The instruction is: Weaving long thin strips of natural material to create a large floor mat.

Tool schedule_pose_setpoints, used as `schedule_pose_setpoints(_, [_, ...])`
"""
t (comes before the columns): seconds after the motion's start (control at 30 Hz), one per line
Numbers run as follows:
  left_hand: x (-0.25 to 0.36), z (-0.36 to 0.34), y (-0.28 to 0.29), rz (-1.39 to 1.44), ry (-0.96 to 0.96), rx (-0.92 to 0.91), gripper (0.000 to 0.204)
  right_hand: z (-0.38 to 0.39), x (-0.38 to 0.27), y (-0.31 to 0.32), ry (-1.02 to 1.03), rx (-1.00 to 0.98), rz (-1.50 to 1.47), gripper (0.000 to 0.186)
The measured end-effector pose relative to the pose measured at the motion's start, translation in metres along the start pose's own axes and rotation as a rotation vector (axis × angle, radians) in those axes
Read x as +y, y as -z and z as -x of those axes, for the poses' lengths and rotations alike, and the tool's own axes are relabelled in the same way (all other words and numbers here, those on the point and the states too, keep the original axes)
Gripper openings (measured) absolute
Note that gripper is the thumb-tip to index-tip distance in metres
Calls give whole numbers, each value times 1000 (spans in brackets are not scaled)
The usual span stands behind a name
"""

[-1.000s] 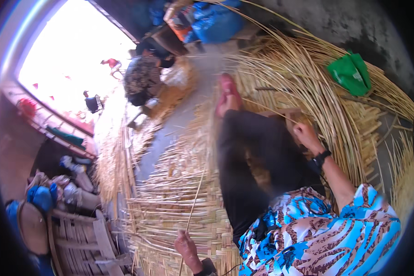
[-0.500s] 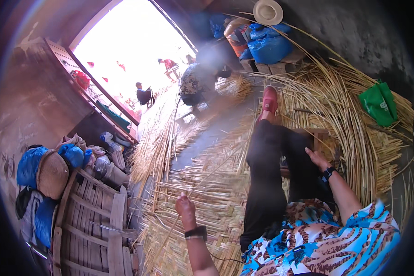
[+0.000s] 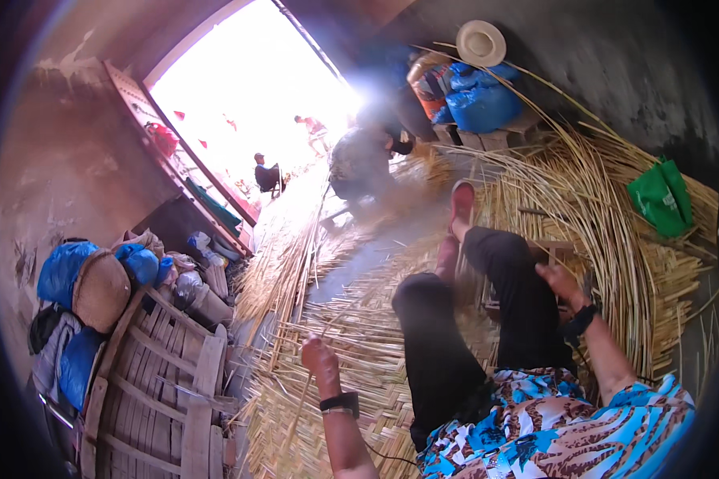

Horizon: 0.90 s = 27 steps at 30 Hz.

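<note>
L hand (image 3: 320, 357) pinches thin reed (image 3: 304, 389) over woven mat (image 3: 367, 383); R hand (image 3: 563, 286) by R leg (image 3: 525, 311), can't tell its grip. Knees (image 3: 422, 295) wider apart vs. a sec ago, reed still held.

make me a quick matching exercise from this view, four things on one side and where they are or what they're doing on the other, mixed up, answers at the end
Things:
1. left hand
2. right hand
3. green bag
4. pale hat

Places and states:
A. at the far right, among loose reeds
B. just above the blue bags in the picture
C. closed around a thin reed
D. beside the dark trouser leg

Pairs: 1-C, 2-D, 3-A, 4-B
</note>
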<state>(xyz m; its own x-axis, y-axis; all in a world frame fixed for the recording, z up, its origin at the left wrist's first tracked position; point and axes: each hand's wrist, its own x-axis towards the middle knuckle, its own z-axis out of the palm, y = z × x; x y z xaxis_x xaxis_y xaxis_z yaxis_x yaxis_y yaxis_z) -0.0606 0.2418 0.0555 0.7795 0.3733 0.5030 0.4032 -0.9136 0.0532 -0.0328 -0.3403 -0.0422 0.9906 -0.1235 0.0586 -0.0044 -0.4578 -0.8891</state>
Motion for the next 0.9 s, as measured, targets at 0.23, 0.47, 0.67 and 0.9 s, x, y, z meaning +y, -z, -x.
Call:
schedule_pose_setpoints(0.23, [-43, 0, 18, 1, -169, 266, 29, 2, 50, -1, 63, -105, -576, 44])
schedule_pose_setpoints(0.47, [-78, -13, 68, -88, 65, 191, 24, 12, 132, -33, 384, -136, 597, 40])
schedule_pose_setpoints(0.67, [-44, -11, 94, -54, -18, 282, 17, 33, 113, -48, 504, -133, 847, 39])
schedule_pose_setpoints(0.9, [-14, -29, 75, 62, -244, 173, 13, 24, 113, -62, 541, -72, 893, 38])
